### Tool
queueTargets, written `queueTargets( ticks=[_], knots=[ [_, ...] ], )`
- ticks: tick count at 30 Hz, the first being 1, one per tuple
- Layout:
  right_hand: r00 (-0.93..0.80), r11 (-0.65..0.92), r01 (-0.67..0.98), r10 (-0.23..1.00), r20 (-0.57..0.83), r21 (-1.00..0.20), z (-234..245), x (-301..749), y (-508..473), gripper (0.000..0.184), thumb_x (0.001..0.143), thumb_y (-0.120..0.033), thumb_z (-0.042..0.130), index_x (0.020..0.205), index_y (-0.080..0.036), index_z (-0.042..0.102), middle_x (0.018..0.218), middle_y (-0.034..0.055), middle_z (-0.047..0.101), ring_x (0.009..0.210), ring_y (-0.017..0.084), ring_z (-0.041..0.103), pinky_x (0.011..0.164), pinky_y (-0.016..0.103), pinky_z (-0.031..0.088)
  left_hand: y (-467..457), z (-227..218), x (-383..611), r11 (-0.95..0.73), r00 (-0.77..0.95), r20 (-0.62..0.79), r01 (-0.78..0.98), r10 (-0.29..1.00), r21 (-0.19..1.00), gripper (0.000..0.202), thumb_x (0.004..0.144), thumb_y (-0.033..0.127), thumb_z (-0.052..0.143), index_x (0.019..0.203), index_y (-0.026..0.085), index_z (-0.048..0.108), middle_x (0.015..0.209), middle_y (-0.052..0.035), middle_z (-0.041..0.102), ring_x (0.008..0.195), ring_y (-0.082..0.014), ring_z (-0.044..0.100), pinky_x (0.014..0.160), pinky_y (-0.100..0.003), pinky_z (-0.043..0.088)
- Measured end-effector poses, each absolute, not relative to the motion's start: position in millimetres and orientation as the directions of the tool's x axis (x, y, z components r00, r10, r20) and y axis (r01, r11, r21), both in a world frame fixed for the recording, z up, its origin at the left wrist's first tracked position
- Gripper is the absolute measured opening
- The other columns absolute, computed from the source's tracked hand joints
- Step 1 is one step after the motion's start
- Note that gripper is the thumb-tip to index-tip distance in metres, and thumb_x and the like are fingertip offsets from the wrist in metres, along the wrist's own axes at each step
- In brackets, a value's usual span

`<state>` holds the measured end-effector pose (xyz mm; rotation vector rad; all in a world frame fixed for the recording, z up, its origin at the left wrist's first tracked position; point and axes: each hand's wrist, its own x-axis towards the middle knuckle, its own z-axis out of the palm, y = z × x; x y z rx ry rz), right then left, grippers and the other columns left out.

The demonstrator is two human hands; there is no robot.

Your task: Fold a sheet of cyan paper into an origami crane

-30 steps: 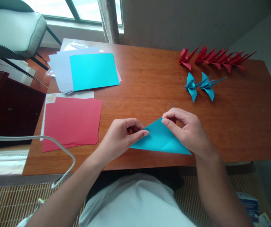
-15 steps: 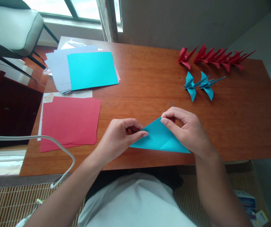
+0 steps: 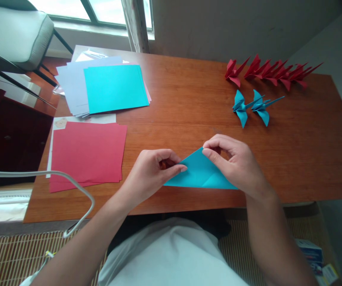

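Observation:
A blue sheet of origami paper (image 3: 197,173), folded into a triangle with a crease across its lower right, is held at the table's front edge. My left hand (image 3: 156,169) pinches its upper left edge between thumb and fingers. At the top corner, my right hand (image 3: 232,161) has the paper between thumb and forefinger, and covers part of its right side. Beyond my right hand stand two blue paper cranes (image 3: 240,109), and behind them a row of several red paper cranes (image 3: 266,71).
On the wooden table (image 3: 183,107), red sheets (image 3: 89,153) lie left of my left hand. Blue sheets (image 3: 115,89) rest on white papers (image 3: 72,87) farther back. A white cable (image 3: 83,188) curves over the front left edge. A chair (image 3: 12,35) stands at the far left.
The blue paper's lower right corner has shifted slightly upward and its bottom edge lies more level. Both hands keep their grip in nearly the same place.

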<state>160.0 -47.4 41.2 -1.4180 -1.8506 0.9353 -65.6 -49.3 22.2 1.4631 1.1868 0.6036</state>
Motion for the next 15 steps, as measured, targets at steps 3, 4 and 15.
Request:
queueTargets(
  ticks=[3, 4, 15],
  knots=[
    [-0.237, 0.178, 0.538, 0.970, 0.055, -0.824, 40, 160, -47, 0.012, 0.095, -0.024, 0.061, 0.084, -0.023, 0.065, 0.084, 0.0017, 0.067, 0.079, 0.018, 0.062, 0.070, 0.031, 0.048, -49, 19, -66, 0.061, 0.387, -0.214, 0.372, 0.897, 0.926, 0.020, 0.085, 0.035, 0.073, 0.077, 0.017, 0.072, 0.066, 0.0002, 0.065, 0.060, -0.0115, 0.053, 0.054, -0.023, 0.038],
    [-0.239, 0.183, 0.543, 0.969, 0.058, -0.819, 38, 159, -47, 0.012, 0.095, -0.024, 0.061, 0.084, -0.023, 0.065, 0.084, 0.0018, 0.067, 0.079, 0.018, 0.062, 0.069, 0.031, 0.048, -49, 19, -65, 0.035, 0.388, -0.203, 0.399, 0.899, 0.916, 0.020, 0.086, 0.035, 0.071, 0.077, 0.017, 0.072, 0.065, 0.0008, 0.064, 0.059, -0.0112, 0.052, 0.054, -0.023, 0.037],
    [-0.302, 0.286, 0.593, 0.946, 0.122, -0.753, 14, 157, -37, 0.012, 0.097, -0.021, 0.058, 0.086, -0.022, 0.063, 0.087, 0.0025, 0.067, 0.081, 0.017, 0.062, 0.070, 0.030, 0.047, -44, 18, -59, -0.258, 0.389, -0.076, 0.733, 0.918, 0.630, 0.015, 0.089, 0.028, 0.067, 0.076, 0.021, 0.067, 0.078, -0.0001, 0.068, 0.071, -0.0152, 0.057, 0.068, -0.030, 0.034]
  ],
)
